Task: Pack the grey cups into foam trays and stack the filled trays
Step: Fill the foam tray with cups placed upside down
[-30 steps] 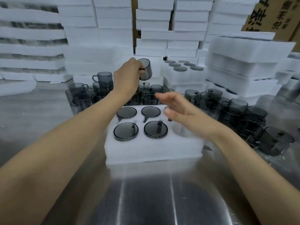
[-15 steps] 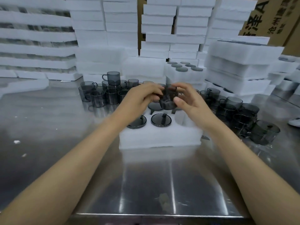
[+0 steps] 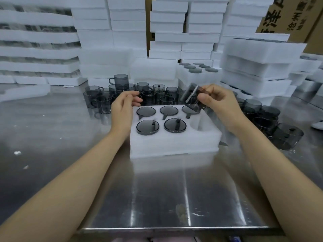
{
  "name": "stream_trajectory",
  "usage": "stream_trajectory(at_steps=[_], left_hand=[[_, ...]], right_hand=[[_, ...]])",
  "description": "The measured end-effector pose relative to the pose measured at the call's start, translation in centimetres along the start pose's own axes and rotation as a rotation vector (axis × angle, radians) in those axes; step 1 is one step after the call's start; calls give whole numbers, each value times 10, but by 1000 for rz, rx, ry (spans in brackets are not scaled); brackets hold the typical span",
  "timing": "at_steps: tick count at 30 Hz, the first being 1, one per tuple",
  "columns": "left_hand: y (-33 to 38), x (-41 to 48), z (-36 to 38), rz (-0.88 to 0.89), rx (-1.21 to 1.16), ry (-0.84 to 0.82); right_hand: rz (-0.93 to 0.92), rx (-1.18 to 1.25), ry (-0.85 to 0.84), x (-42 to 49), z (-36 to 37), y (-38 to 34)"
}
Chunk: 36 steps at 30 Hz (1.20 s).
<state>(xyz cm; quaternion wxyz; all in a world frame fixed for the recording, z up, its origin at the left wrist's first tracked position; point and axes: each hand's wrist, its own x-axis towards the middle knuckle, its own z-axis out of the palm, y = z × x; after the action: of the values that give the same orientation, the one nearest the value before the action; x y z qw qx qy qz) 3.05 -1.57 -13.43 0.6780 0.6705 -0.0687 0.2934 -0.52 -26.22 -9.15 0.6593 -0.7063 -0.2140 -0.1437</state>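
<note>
A white foam tray (image 3: 174, 142) lies on the steel table in front of me. Several grey cups sit upside down in its holes, and the near right hole (image 3: 202, 124) holds nothing. My right hand (image 3: 216, 100) grips a tilted grey cup (image 3: 191, 95) just above the tray's far right corner. My left hand (image 3: 125, 103) hovers at the tray's far left edge with its fingers loosely bent and nothing in it. Loose grey cups (image 3: 153, 93) stand in a cluster behind the tray.
More loose cups (image 3: 272, 123) crowd the table at the right. A filled tray (image 3: 197, 72) sits on a foam stack behind. Tall stacks of white foam trays (image 3: 108, 39) wall the back and both sides. A cardboard box (image 3: 290, 16) stands at the upper right.
Both hands held the cup together over the tray; now the left hand has let go and moved left, and the right hand alone holds the cup, further right and tilted.
</note>
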Motion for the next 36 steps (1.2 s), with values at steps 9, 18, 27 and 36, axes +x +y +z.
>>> stream_trajectory(at_steps=[9, 18, 27, 36], left_hand=[[-2, 5, 2, -75, -53, -13], [2, 3, 2, -86, -50, -29], [3, 3, 1, -93, -31, -31], [4, 1, 0, -126, 7, -7]], right_hand=[[50, -443, -236, -2, -17, -9], [63, -541, -408, 1, -30, -11], [111, -375, -402, -2, -33, -10], [274, -538, -603, -1, -35, 11]])
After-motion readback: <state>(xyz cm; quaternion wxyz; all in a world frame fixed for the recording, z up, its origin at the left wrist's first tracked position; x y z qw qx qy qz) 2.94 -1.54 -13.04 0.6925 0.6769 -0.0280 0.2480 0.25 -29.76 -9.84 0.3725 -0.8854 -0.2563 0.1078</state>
